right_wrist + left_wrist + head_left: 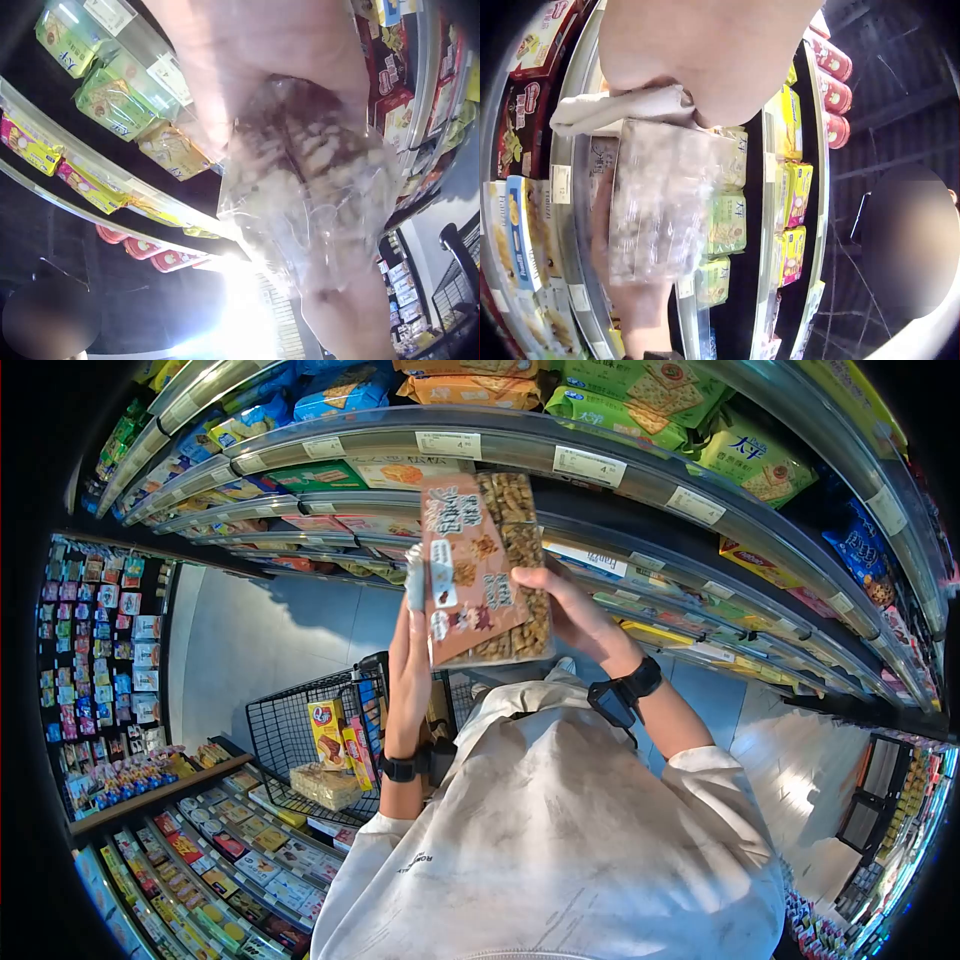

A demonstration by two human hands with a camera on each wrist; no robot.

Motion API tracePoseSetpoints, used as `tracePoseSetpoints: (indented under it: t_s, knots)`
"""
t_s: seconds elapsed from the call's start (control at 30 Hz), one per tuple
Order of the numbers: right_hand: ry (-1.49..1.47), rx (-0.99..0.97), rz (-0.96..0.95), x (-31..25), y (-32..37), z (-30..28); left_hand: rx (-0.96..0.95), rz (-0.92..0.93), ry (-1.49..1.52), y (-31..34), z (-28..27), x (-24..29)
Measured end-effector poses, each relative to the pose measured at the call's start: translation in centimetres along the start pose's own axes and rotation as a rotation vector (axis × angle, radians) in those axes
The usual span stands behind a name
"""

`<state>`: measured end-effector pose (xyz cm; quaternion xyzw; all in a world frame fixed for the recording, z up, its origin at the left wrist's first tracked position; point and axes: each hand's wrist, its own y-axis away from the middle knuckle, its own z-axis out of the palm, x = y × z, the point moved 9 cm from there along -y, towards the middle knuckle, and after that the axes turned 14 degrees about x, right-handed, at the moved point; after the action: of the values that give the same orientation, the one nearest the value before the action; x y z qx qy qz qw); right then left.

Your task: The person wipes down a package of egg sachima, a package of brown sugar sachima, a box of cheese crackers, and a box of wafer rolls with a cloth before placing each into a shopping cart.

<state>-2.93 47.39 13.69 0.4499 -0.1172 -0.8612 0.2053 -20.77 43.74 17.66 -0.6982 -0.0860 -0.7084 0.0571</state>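
Note:
Held up before the shelves is a clear pack of sachima (520,510) with a pinkish-brown printed label. My right hand (572,605) grips its right side, thumb on the front and the other fingers hidden behind. Along the left edge, my left hand (407,670) holds the pack too, with a crumpled white tissue (415,580) at its fingers. The left wrist view has the tissue (622,109) between that hand (705,52) and the pack (664,202). Shiny wrapping over pale pieces shows on the pack (300,187) beneath the right hand (262,45).
A black wire shopping cart (285,710) stands at the lower left, with a yellow box (327,730) and a clear-wrapped pale pack (325,787) inside. Shelves (520,450) of bagged crackers curve across the front. A low display (230,860) of boxes lies behind the cart.

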Motion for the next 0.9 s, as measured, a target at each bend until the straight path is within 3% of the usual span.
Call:
tracePoseSetpoints:
  t_s: [0.07, 0.3, 0.33, 0.4, 0.5, 0.6, 0.73, 0.9]
  knots:
    - [-0.055, 0.027, 0.063, 0.1, -0.1, -0.6, -0.009, 0.030, -0.137, 0.9, -0.4, -0.7]
    - [-0.065, 0.108, 0.024, 0.9, -0.6, -2.0, 0.000, 0.042, -0.092, -0.5, -0.7, -0.1]
    - [-0.066, 0.095, 0.035, 1.3, -0.7, -2.0, 0.005, -0.011, -0.014, -1.3, -0.7, -0.4]
    - [0.113, 0.132, -0.141, 1.0, -0.9, -2.4, 0.044, -0.070, 0.054, -2.6, -1.0, -1.0]
    - [0.167, 0.097, -0.192, 1.2, -0.5, -1.6, 0.030, -0.205, 0.471, -5.6, -0.4, -1.6]
    - [0.202, 0.063, -0.304, 0.7, -0.1, -0.8, 0.018, -0.214, 0.608, -8.4, -1.5, -3.2]
    - [0.234, 0.049, -0.309, -0.7, 0.7, 0.3, 0.011, -0.339, 0.712, -7.2, -0.7, -5.0]
    - [0.228, 0.107, -0.364, -1.4, -0.1, -1.0, 0.038, -0.398, 0.612, -3.8, 0.5, -6.3]
